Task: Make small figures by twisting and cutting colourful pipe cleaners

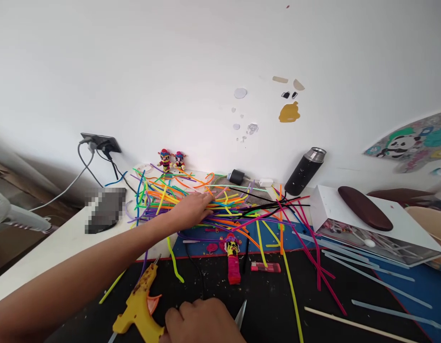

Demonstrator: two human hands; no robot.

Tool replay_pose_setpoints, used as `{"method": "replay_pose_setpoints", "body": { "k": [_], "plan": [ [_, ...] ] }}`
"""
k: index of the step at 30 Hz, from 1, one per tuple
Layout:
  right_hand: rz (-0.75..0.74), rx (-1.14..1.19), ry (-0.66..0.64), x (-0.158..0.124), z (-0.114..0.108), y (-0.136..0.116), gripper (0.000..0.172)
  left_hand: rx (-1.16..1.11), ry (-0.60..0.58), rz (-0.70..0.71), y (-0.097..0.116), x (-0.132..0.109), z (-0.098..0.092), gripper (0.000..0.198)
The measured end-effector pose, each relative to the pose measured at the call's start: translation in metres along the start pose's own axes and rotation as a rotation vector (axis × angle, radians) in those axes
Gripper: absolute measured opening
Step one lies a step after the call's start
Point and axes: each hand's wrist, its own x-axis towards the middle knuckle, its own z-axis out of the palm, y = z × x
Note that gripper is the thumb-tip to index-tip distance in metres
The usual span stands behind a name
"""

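Note:
My left hand (192, 209) reaches across into a heap of colourful pipe cleaners (159, 197), its thumb and fingers closing around some of them. At the bottom edge, my right hand (204, 321) is curled into a fist; what it holds is hidden underneath. A pointed metal blade (241, 314) sticks out beside its right side. To its left lies a yellow glue gun (140, 305), handle close to the fingers. Between the hands rests a pipe-cleaner figure (232, 259) with a yellow face and pink body. Next to that is a pink lighter (265, 267).
Two small finished figures (171, 160) stand against the wall. A black flask (305, 171) and a white box (370, 224) with a dark glasses case (365, 208) are at right. Clear glue sticks (377, 281) and a wooden stick (356, 324) lie in front. A phone-like object (108, 209) is left.

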Motion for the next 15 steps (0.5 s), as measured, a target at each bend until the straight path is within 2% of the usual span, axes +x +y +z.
{"method": "replay_pose_setpoints", "body": {
  "k": [4, 11, 15],
  "plan": [
    [-0.02, -0.023, 0.041, 0.0, 0.005, -0.001, 0.034, 0.117, 0.001, 0.064, 0.01, -0.002, 0.007, 0.029],
    [-0.048, -0.05, 0.3, -0.003, 0.016, 0.0, 0.038, 0.147, 0.028, 0.061, 0.013, -0.009, 0.02, 0.038],
    [-0.063, -0.065, 0.373, -0.004, 0.019, 0.0, 0.041, 0.071, 0.005, 0.04, 0.015, -0.01, 0.019, 0.038]
  ]
}}
